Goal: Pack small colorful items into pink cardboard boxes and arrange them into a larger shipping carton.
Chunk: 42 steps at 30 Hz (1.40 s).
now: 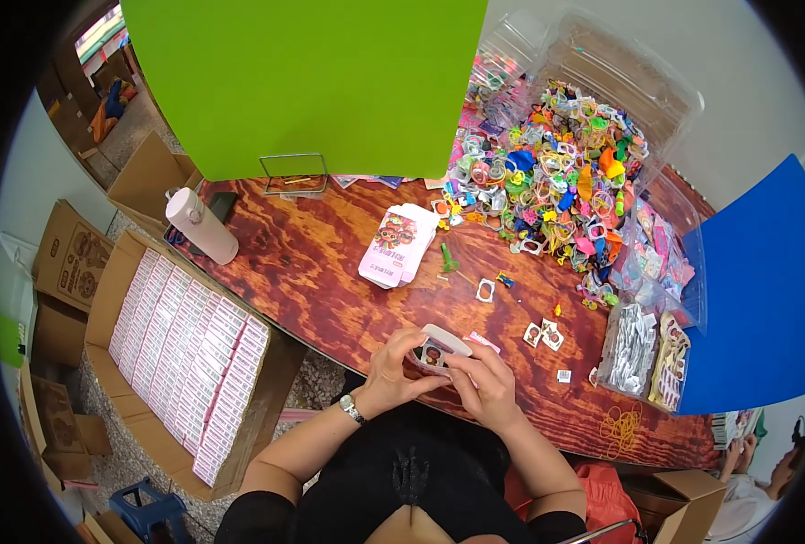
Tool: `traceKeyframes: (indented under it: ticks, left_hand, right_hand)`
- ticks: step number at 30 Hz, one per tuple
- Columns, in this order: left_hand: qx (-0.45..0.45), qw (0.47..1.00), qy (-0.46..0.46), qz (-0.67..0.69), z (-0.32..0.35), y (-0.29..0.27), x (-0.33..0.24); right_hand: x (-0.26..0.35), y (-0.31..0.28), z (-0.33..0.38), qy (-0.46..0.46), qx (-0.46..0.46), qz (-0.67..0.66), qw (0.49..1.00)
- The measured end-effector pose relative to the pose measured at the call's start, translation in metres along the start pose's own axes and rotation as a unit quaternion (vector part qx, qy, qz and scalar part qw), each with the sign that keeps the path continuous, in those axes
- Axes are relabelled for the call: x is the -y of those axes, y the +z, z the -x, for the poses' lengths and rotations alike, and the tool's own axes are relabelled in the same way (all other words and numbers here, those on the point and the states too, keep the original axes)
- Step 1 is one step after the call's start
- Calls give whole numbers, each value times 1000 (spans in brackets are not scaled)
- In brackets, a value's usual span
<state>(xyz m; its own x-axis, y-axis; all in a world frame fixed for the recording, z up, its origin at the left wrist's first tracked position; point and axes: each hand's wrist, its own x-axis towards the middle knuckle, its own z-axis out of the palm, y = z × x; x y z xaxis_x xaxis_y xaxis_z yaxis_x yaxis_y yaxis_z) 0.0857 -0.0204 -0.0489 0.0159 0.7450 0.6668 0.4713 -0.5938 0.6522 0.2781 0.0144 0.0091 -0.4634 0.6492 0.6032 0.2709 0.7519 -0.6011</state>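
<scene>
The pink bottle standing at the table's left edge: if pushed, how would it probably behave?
The pink bottle is tall and narrow, so it may tip easily. Being round, it would likely roll afterwards, perhaps off the table edge beside it.

2 hands: left hand [391, 367], right hand [482, 385]; 1 small pink box [440, 347] held between them; 1 stack of flat pink boxes [396, 245]; 1 pink bottle [201, 225]; 1 green toy [447, 260]; 1 wire stand [294, 175]; 1 carton of packed boxes [185, 360], too many to count; toy pile [552, 177] uncountable
</scene>
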Motion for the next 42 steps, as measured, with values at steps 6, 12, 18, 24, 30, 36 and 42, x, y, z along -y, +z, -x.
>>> traceKeyframes:
  ticks: [6,12,18,24,30,36,42]
  left_hand:
    - [17,1000,9,-19,-1,-3,2]
    - [24,999,14,-20,-2,-6,-1]
    - [38,998,12,-53,0,-7,0]
    - [32,994,-67,-81,-3,-11,-13]
    - [42,993,-34,-102,-3,-9,-13]
    - [47,990,-41,-130,-3,-9,-13]
    - [36,988,-43,-145,-4,-8,-19]
  right_hand:
    - [6,4,0,-3,-7,27,1000]
    - [11,10,1,108,-74,-63,989]
    - [13,3,-9,115,-35,-12,993]
    - [8,-3,-14,-37,9,76,996]
    - [15,-7,-24,29,49,-13,998]
    - [23,-3,-27,89,45,23,995]
    - [20,5,-26,82,18,44,995]
